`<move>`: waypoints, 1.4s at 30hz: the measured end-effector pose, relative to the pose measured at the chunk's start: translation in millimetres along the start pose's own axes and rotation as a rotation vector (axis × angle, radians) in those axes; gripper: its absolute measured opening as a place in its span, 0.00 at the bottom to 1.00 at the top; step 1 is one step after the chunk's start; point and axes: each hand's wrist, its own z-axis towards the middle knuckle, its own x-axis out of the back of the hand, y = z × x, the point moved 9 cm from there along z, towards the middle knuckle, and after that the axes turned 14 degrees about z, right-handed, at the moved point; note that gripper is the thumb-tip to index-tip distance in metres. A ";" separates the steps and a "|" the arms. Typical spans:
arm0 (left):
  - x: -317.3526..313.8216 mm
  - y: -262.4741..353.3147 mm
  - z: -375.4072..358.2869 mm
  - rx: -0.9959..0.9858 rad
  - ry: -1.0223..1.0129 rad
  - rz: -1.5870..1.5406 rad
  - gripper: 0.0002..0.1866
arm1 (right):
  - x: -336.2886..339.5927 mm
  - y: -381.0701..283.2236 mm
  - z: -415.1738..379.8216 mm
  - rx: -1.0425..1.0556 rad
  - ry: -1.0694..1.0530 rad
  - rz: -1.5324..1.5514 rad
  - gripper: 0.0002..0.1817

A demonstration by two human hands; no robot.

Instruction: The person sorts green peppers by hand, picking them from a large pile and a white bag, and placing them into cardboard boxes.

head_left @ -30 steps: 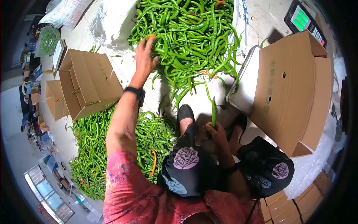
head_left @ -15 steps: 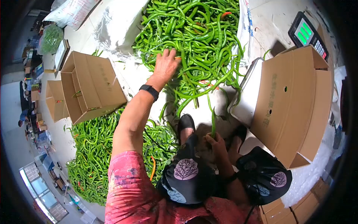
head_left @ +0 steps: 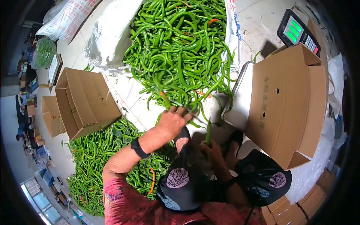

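My left hand [head_left: 173, 122], with a dark watch on its wrist, is in front of the large pile of long green chili peppers [head_left: 180, 56] spilling from a white sack [head_left: 112, 33]. Its fingers are curled round peppers, and an orange-green chili pepper [head_left: 164, 98] sticks up beyond them, slightly blurred. Lower and to the right, between the knees, my right hand [head_left: 213, 150] is closed round a green chili pepper [head_left: 208, 131] that points upward. Part of the right hand lies in shadow.
A second heap of peppers [head_left: 90, 165] lies at left under an open cardboard box [head_left: 92, 99]. On the right, another large box [head_left: 287, 101] rests on a metal platform [head_left: 238, 93] beside a lit scale display [head_left: 294, 30]. Clear plastic wrap [head_left: 311, 180] covers boxes at lower right.
My left hand has drawn back from the pile toward my right hand, with peppers now in its fingers. The right hand still holds its pepper. The whole view has shifted slightly.
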 end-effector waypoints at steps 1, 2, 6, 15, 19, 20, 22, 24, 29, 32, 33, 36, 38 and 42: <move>-10.6 -7.7 6.2 -0.041 -0.120 -0.066 0.20 | -0.1 -3.2 -1.0 0.002 -0.015 -0.020 0.12; -4.8 -19.3 19.5 -0.081 -0.243 -0.133 0.19 | -0.4 -5.1 -1.6 0.001 -0.029 -0.041 0.12; 59.8 -108.1 102.3 0.207 0.487 -0.293 0.10 | 2.6 -4.0 4.7 0.053 0.005 -0.017 0.10; 10.1 -139.0 217.8 0.560 0.711 -0.235 0.12 | -7.4 -18.2 -6.2 0.026 0.005 -0.120 0.11; 0.6 -146.8 178.2 0.476 0.938 -0.775 0.14 | -12.1 -34.8 -13.6 0.074 -0.036 -0.080 0.15; 6.5 -146.6 161.8 0.476 0.885 -0.971 0.11 | -16.2 -43.2 -17.6 0.118 -0.053 -0.068 0.14; -2.4 -144.1 132.2 0.521 0.634 -1.390 0.10 | -25.9 -51.8 -21.6 0.079 -0.067 -0.060 0.12; 6.9 -128.4 98.5 0.412 0.585 -1.856 0.12 | -28.8 -41.9 -21.5 0.035 -0.092 -0.062 0.10; 0.9 -123.3 18.9 0.399 0.566 -2.093 0.14 | -12.0 -19.1 -11.1 0.041 -0.032 0.009 0.09; -6.7 -133.1 -28.4 0.446 0.596 -2.119 0.14 | -15.5 -23.5 -19.3 0.019 -0.016 0.010 0.09; -9.8 -142.4 -48.8 0.500 0.628 -2.089 0.14 | -14.5 -20.1 -16.5 0.005 -0.030 0.000 0.09; -9.6 -181.1 -128.8 0.738 0.665 -1.860 0.08 | -6.1 -8.0 -18.0 -0.010 0.001 0.004 0.09; 42.5 -210.9 -197.2 0.771 0.703 -0.889 0.02 | -12.7 -21.9 -20.9 0.032 -0.019 0.039 0.10; 4.0 -287.7 -306.7 0.737 1.238 -1.807 0.03 | -2.9 -13.4 -13.2 0.022 -0.064 -0.086 0.13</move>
